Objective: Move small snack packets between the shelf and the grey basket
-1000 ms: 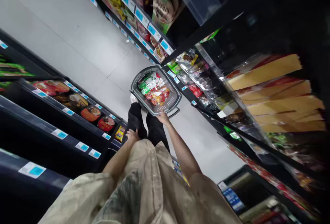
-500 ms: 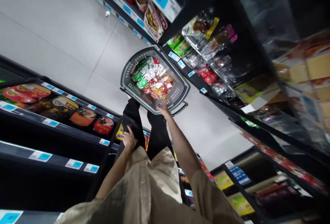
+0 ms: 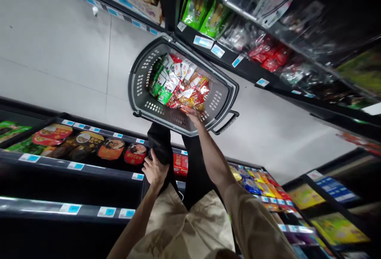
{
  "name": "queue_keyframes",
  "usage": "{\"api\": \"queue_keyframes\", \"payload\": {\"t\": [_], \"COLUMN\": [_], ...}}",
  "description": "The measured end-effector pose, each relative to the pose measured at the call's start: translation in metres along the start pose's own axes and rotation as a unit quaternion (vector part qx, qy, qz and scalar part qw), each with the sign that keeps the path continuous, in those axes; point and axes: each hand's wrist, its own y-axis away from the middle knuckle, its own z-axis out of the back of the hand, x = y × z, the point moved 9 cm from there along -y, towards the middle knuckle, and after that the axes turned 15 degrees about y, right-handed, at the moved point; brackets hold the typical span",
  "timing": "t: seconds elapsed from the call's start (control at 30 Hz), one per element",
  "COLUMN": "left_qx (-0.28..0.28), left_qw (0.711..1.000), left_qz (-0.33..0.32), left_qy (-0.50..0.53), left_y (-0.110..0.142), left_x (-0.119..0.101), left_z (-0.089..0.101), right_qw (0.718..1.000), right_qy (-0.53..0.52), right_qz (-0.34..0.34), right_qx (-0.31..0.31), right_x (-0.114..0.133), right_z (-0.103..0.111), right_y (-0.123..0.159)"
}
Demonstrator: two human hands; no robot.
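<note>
A grey plastic shopping basket [image 3: 228,88] rests on the floor in front of my legs, its handle sticking out at the lower right. Inside lie several small snack packets [image 3: 175,80]: green and white ones on the left, red, orange and yellow ones on the right. Over the basket's near rim reaches my right hand [image 3: 195,116], fingers stretched toward the red and orange packets; the fingertips touch or nearly touch them. My left hand [image 3: 156,170] lies on my black-trousered left leg [image 3: 160,138] with its fingers apart, holding nothing.
Shelves of bagged snacks, among them green packets [image 3: 195,10] and red packets [image 3: 269,54], stand close beyond the basket. A lower-left shelf holds round-lidded food packs [image 3: 111,148]. More shelves with colourful bags [image 3: 262,181] stand at lower right. Pale tiled floor [image 3: 74,48] lies between.
My right hand has moved from the basket's rim to the packets inside. The view has shifted closer to the basket. My left hand stays on my leg.
</note>
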Motion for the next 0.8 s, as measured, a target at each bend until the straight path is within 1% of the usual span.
{"api": "queue_keyframes", "payload": {"t": [0.1,0.2,0.4,0.5,0.57,0.63,0.73,0.8], "left_qx": [-0.006,-0.011,-0.013,-0.008,0.004,0.025,0.076,0.088], "left_qw": [1.0,1.0,1.0,1.0,1.0,0.999,0.994,0.986], "left_qz": [-0.005,-0.006,-0.003,0.007,0.016,0.026,0.023,-0.002], "left_qy": [-0.008,-0.012,-0.014,-0.007,0.004,0.022,0.074,0.143], "left_y": [-0.003,-0.005,-0.004,-0.005,-0.005,-0.002,0.007,0.015], "left_x": [-0.003,-0.004,-0.002,0.0,0.003,0.007,0.014,0.012], "left_z": [0.003,0.004,-0.001,-0.004,-0.007,-0.008,-0.004,0.009], "right_qw": [0.999,0.997,0.991,0.986,0.983,0.982,0.985,0.988], "right_qy": [-0.038,-0.069,-0.105,-0.119,-0.124,-0.124,-0.122,-0.118], "right_qz": [-0.019,-0.032,-0.041,-0.034,-0.029,-0.025,-0.002,0.037], "right_qx": [-0.008,-0.023,-0.071,-0.111,-0.133,-0.138,-0.121,-0.089], "right_x": [-0.004,-0.005,0.002,0.011,0.02,0.036,0.074,0.106], "right_z": [-0.011,-0.015,-0.008,0.001,0.01,0.023,0.05,0.069], "right_y": [-0.012,-0.019,-0.019,-0.01,0.005,0.031,0.093,0.144]}}
